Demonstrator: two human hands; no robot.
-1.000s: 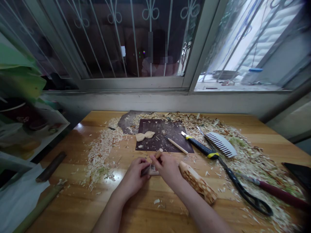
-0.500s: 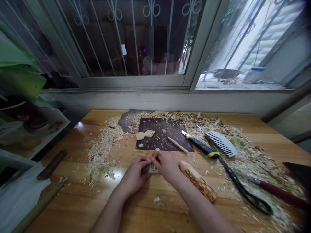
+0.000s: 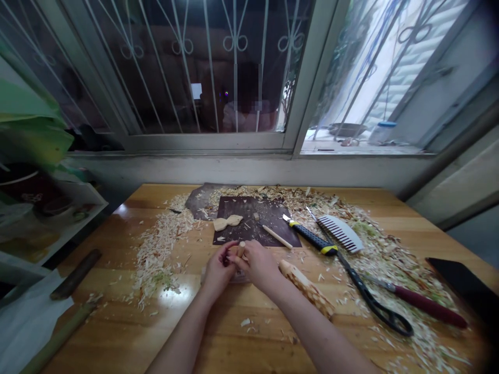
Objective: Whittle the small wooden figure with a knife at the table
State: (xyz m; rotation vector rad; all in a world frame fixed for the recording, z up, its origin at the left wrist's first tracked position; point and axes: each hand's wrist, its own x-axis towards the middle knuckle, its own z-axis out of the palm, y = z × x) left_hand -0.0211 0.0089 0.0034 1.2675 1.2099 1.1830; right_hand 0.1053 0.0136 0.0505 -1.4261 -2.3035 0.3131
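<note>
My right hand (image 3: 259, 265) is closed around a short pale wooden stick (image 3: 242, 245), its round end showing above the fingers. Close against it, my left hand (image 3: 219, 266) has its fingers pinched together; what they hold is hidden. Beneath both hands lies a flat, clear-looking case (image 3: 240, 279), mostly covered. Just beyond, a bow-tie-shaped wood carving (image 3: 228, 223) rests on a dark mat (image 3: 234, 205), near a small block (image 3: 256, 216) and a thin pale-handled tool (image 3: 277, 237). Right of my right hand lies a partly peeled branch piece (image 3: 306, 288).
Wood shavings (image 3: 156, 254) spread around the mat. At the right lie a black-and-yellow craft knife (image 3: 312, 237), a white comb (image 3: 340, 232), a long black-handled tool (image 3: 372, 296), a red-handled tool (image 3: 431, 306) and a dark flat object (image 3: 463, 283). A dark stick (image 3: 76, 275) lies left.
The view has shifted slightly. My left hand's fingers have drawn up to the right fingers by the stick; the dark piece seen by them before is now hidden.
</note>
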